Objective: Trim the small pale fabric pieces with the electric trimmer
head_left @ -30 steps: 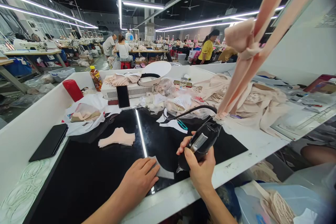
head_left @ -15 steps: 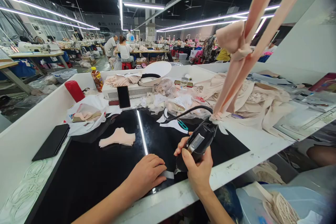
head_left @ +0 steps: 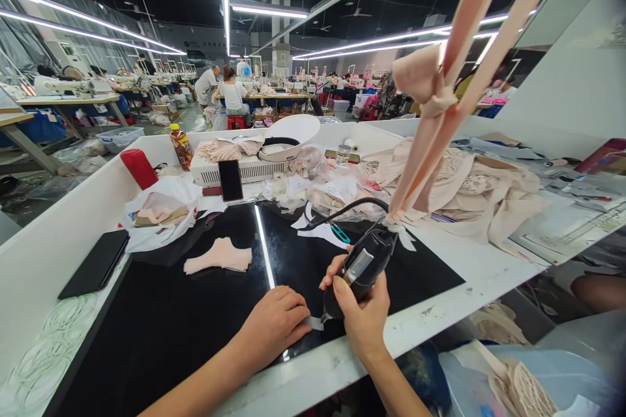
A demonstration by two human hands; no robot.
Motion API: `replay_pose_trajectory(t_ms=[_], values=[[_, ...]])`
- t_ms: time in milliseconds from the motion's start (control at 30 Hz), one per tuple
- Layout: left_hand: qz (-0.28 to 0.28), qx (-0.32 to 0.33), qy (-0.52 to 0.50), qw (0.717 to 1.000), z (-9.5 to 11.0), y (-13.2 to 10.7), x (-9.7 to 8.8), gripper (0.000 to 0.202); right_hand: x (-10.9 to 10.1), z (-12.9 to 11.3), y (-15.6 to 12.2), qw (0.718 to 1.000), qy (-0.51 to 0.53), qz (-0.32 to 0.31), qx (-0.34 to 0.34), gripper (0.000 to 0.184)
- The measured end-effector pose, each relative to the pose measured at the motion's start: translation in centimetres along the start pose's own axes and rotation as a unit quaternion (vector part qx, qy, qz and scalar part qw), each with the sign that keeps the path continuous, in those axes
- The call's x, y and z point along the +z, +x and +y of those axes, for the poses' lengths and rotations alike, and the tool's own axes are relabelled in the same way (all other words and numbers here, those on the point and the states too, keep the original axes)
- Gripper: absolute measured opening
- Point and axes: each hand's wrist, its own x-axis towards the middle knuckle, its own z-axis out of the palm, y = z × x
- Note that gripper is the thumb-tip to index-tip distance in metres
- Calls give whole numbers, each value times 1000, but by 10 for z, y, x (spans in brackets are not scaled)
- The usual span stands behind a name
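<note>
My right hand (head_left: 359, 319) is closed round a black electric hand tool (head_left: 362, 267) whose tip rests on the black work mat (head_left: 171, 313). Pink fabric straps (head_left: 440, 111) tied to the tool's top rise up to the right, and a black cable (head_left: 347, 208) leaves it. My left hand (head_left: 274, 326) lies fingers-down on a small grey fabric piece (head_left: 313, 322), pressing it to the mat right at the tool's tip. A pink fabric piece (head_left: 219, 257) lies further back on the mat.
Behind the mat stand a phone (head_left: 229, 180), a white machine box (head_left: 244, 168), a red cylinder (head_left: 138, 168), a bottle (head_left: 180, 145) and heaps of pink and white fabric (head_left: 464, 182). A dark tablet (head_left: 95, 264) lies left. Other people sit at sewing tables far behind.
My left hand slid right over the grey piece until most of it is covered. My right hand and the tool shifted slightly left, closing on the left hand.
</note>
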Motion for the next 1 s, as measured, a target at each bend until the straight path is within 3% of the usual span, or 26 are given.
replay_pose_trajectory(t_ms=[233, 500, 700, 1000], values=[[12, 3, 3, 1000, 0, 0, 1, 13, 1, 1, -1, 1000, 2, 12, 15, 36], [1, 53, -4, 999, 6, -2, 2, 14, 0, 2, 0, 1000, 2, 9, 15, 35], [8, 54, 6, 998, 2, -7, 14, 14, -2, 4, 6, 1000, -2, 19, 3, 35], [7, 52, 7, 999, 0, -8, 19, 16, -5, 11, 4, 1000, 22, 10, -5, 35]])
